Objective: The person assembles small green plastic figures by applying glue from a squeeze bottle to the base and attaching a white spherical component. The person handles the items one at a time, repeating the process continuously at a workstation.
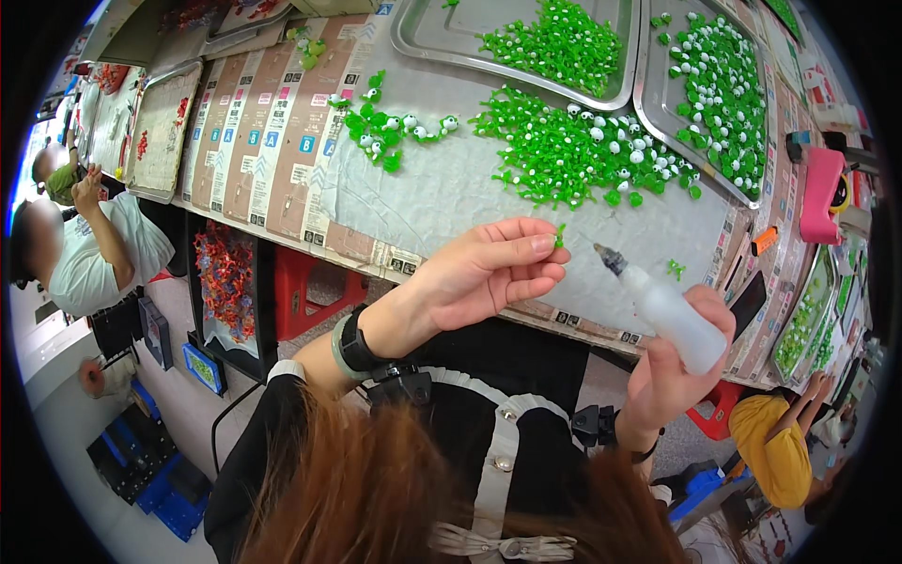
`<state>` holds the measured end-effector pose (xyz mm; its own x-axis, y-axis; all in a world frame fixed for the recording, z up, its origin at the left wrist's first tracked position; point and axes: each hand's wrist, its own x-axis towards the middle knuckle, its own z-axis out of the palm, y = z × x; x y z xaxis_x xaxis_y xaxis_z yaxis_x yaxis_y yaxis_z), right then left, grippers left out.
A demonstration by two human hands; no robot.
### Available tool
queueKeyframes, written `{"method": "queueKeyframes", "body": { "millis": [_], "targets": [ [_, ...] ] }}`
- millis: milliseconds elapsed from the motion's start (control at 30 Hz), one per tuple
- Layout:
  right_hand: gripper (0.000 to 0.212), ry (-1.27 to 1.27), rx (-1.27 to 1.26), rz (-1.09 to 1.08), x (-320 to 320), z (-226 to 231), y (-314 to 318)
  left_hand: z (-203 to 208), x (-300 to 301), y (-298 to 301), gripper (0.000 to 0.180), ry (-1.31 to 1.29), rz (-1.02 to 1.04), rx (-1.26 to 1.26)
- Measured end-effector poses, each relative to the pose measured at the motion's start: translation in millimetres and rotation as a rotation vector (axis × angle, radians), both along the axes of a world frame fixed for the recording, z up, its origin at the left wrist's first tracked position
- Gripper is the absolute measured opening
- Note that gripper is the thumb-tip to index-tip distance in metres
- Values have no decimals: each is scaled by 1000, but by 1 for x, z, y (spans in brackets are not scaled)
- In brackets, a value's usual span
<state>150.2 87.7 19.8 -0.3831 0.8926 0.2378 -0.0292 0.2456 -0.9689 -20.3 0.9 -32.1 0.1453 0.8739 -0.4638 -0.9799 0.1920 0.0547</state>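
White sheeting (423,202) covers the middle of the workbench (249,169). Two metal trays (437,33) on its far side hold green pieces (564,42), many bearing white eyeball-like balls; a loose pile (550,155) lies just before them. Right hand (691,343) grips a translucent squeeze bottle (672,315), its dark nozzle (611,259) angled toward the left hand (498,263). Left hand pinches one small green figure (561,237) above the sheeting, near the nozzle but not touching it.

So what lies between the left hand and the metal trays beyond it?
The head view shows a heap of green and white pieces on the pale sheet.
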Motion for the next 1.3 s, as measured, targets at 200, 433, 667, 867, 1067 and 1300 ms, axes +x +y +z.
{"method": "queueKeyframes", "body": {
  "millis": [200, 433, 667, 867, 1067, 1300],
  "targets": [
    [49, -82, 222, 81, 3, 2, 0, -1, 0, -1, 14, -11, -38, 5],
    [47, -89, 203, 97, 0, 3, 0, 4, -1, -1, 13, -8, -48, -26],
    [47, -96, 185, 52, -1, 2, 0, 2, -1, -1, 12, 18, -49, 7],
    [47, -17, 57, 10, 0, 4, -1, 2, 2, 2, 10, 188, 36, 61],
    [47, -38, 55, 34, 0, 4, -1, 5, 1, 2, 10, 208, 51, 54],
    [46, -23, 41, 28, 1, 2, -2, 6, 2, 2, 11, 203, 58, 53]
  ]
}}
